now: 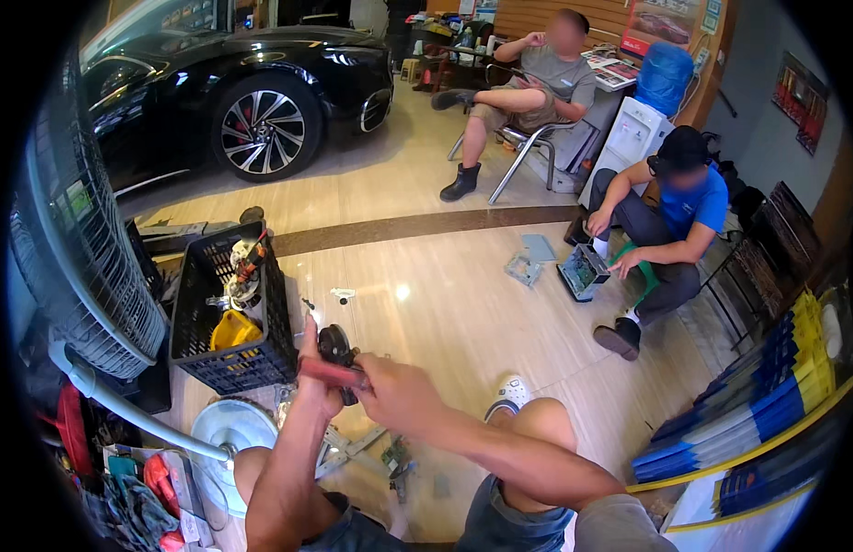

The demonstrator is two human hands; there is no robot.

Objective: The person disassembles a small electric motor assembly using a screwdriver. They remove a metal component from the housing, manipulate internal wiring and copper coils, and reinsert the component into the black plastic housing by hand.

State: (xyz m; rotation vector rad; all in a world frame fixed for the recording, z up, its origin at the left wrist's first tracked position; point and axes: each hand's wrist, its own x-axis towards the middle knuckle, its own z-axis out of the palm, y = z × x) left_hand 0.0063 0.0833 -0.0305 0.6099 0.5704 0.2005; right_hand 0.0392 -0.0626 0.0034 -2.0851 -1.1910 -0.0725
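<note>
My left hand [312,368] holds up a small dark round mechanical part [336,347] in front of me. My right hand [390,386] grips a red-handled tool [330,372] whose handle lies across that part. Both forearms come up from the lower edge, above my bare knees. Under the hands, on the floor, lie a grey metal bracket [348,448] and small loose pieces [396,457].
A black plastic crate [215,368] with a yellow item and parts stands to the left, beside a large fan [86,276] on a round white base [231,428]. A crouching person [670,230] handles a device at right; another sits on a chair. A black car [233,92] is parked behind.
</note>
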